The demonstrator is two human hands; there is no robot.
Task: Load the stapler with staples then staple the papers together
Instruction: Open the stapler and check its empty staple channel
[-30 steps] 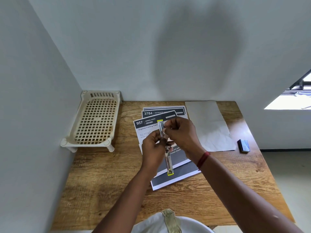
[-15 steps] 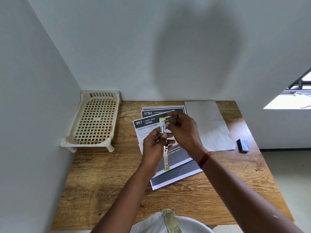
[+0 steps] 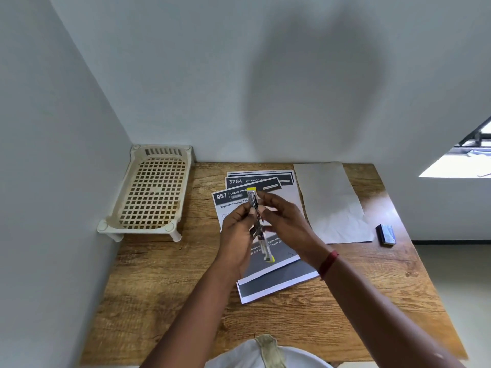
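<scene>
Over the papers (image 3: pixel 268 284) on the wooden table (image 3: pixel 159 301), your left hand (image 3: pixel 235 236) grips a slim silver stapler (image 3: pixel 253 201) with yellow ends, its length pointing away from you; your right hand (image 3: pixel 288 224) blurs beside it, grip unclear.

The stapler (image 3: pixel 253 199) is blurred; much of the papers (image 3: pixel 279 284) is covered.

Soft daylight enters from the window (image 3: pixel 457 166) at the right, laying a pale sheen on the table (image 3: pixel 382 200) beside it and a broad, diffuse shadow (image 3: pixel 313 83) on the back wall (image 3: pixel 186 75). The wide lens bends straight lines toward the edges. The left hand (image 3: pixel 236 232), right hand (image 3: pixel 285 220) and stapler (image 3: pixel 253 199) are motion-blurred, while print on the papers (image 3: pixel 235 181) is sharp.
</scene>
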